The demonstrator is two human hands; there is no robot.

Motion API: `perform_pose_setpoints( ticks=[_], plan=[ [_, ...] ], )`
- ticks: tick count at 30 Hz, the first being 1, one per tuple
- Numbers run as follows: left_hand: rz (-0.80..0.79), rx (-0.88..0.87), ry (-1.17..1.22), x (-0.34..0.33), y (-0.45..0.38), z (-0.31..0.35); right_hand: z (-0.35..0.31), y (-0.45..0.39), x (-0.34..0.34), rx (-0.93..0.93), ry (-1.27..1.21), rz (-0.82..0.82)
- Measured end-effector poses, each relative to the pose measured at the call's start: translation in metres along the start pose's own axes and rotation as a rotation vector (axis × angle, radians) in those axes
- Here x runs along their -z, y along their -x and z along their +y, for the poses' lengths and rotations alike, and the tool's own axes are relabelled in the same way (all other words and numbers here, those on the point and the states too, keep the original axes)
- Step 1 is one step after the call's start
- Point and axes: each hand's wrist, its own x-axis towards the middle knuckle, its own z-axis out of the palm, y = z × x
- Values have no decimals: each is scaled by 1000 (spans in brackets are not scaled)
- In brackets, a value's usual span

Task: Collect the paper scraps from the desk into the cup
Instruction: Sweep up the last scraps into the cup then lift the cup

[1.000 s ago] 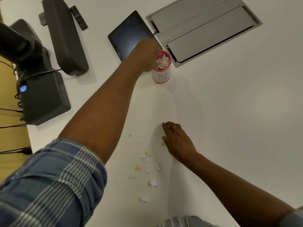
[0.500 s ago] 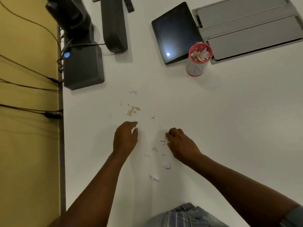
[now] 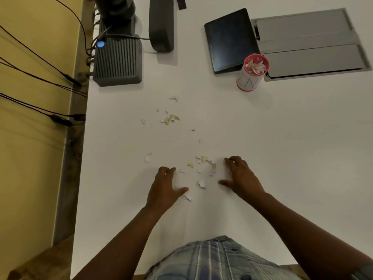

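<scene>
- White desk (image 3: pixel 302 158), bearing everything.
- Left hand (image 3: pixel 164 188) and right hand (image 3: pixel 241 177), fingers loosely spread, empty, flanking scraps well nearer than the cup.
- Red-rimmed cup (image 3: pixel 250 78), holding scraps.
- Paper scraps (image 3: pixel 203 164), nearer than the cup, leftward.

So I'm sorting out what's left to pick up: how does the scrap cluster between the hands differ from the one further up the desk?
The near cluster lies between the left hand and right hand; the far cluster lies beyond both hands, nearer the cup. The near cluster holds more pieces, spread wider; the far cluster is smaller and tighter. Both mix white and tan scraps on the desk.
</scene>
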Motion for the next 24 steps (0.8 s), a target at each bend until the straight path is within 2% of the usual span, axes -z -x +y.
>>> perform_pose_setpoints(
  ticks=[3, 5, 13, 18, 24],
  plan=[
    [-119, 26, -15, -16, 15, 6, -9, 8, -9, 20, 18, -31],
    [-131, 5, -51, -26, 23, 7, -18, 10, -15, 51, 32, -38],
    [1, -129, -12, -38, 30, 5, -46, -5, -26, 89, 31, -40],
    [22, -199, -21, -33, 11, 7, -55, -23, -24, 96, 58, -27],
    [106, -160, 43, -14, -22, 7, -60, -42, -18, 148, 46, 14]
  ],
)
